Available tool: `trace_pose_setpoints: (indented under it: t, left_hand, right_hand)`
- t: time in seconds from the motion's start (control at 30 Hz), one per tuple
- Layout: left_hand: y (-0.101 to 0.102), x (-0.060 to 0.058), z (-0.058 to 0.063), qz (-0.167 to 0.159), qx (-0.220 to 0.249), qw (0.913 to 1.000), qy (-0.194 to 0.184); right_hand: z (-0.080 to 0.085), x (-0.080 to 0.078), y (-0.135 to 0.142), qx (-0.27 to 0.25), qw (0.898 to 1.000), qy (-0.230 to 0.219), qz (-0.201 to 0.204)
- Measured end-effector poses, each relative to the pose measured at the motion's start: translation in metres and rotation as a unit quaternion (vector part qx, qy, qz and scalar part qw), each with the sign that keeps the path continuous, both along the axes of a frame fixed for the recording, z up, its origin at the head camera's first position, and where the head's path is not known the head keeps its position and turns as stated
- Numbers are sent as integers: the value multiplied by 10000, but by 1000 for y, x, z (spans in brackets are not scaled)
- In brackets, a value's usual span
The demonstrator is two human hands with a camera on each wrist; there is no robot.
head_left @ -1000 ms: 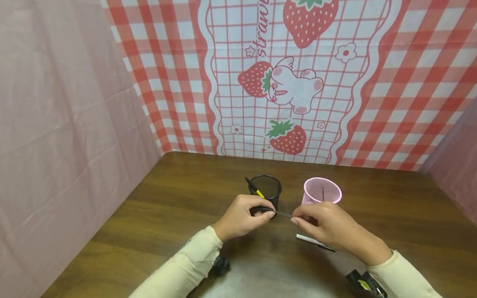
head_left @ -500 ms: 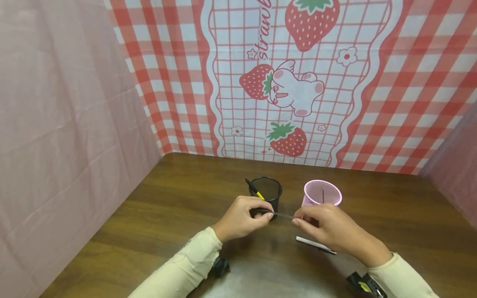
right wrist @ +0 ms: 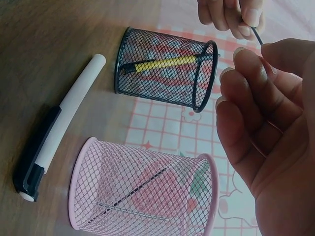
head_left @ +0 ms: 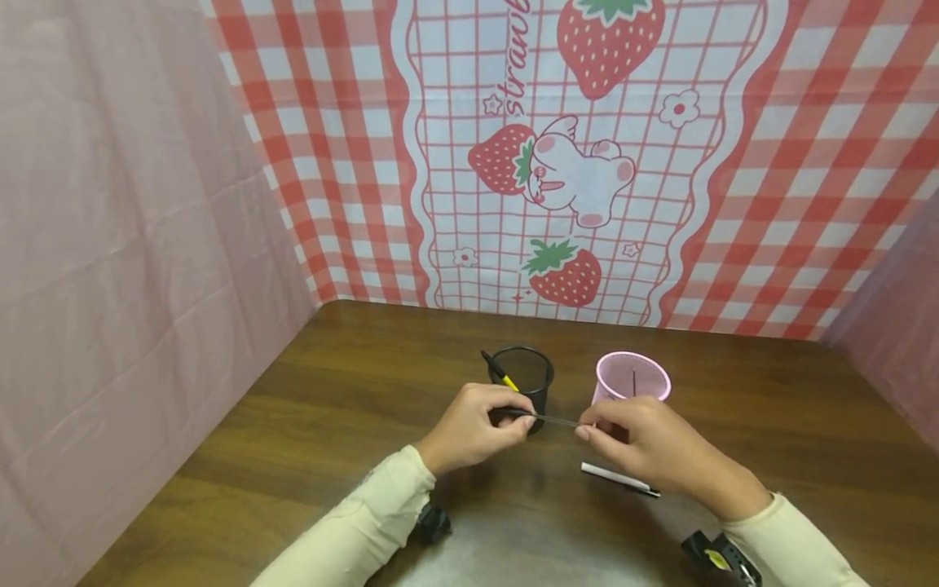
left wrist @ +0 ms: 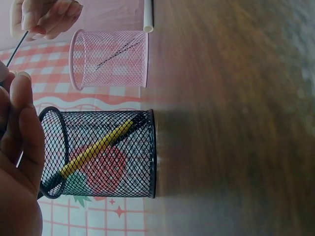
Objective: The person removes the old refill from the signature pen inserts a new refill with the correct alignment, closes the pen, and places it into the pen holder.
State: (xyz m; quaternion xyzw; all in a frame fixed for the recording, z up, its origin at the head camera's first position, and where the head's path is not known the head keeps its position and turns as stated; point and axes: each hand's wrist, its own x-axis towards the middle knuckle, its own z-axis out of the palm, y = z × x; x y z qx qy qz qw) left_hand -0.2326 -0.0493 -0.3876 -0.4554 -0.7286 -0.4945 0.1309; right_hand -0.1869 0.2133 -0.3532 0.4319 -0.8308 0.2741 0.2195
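I see a dark rod, a black mesh cup, a pink mesh cup, a brown wood-grained counter and red-and-white checked cloth.

The ends of the thin dark rod vanish inside the left grip and right grip. In the head view, the right grip covers the lower part of the pink mesh cup. The left wrist view cuts off the white pen and blurs the worktop.

A cloth-screened tabletop nook — home or studio, I cannot tell: wood-grain surface, red-checked strawberry cloth behind, pink drapes both sides, black mesh cup holding a pen.
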Motion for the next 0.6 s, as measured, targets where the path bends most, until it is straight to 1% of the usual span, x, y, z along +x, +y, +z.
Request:
trace_pose_setpoints:
  t: [0.27,0.4,0.6]
  left_hand:
    - [-1,0,1,-45,-7,9999,-138]
    - [0,0,1,-34,-14,9999,-137]
    - [-1,0,1,-60,6,9999,-110]
  right_hand:
    - [3,1,2,-10,9999,28,-102]
    - [3,2,4,-7,9997,10,-229]
    - [4,2,5,9,9996,76,-267]
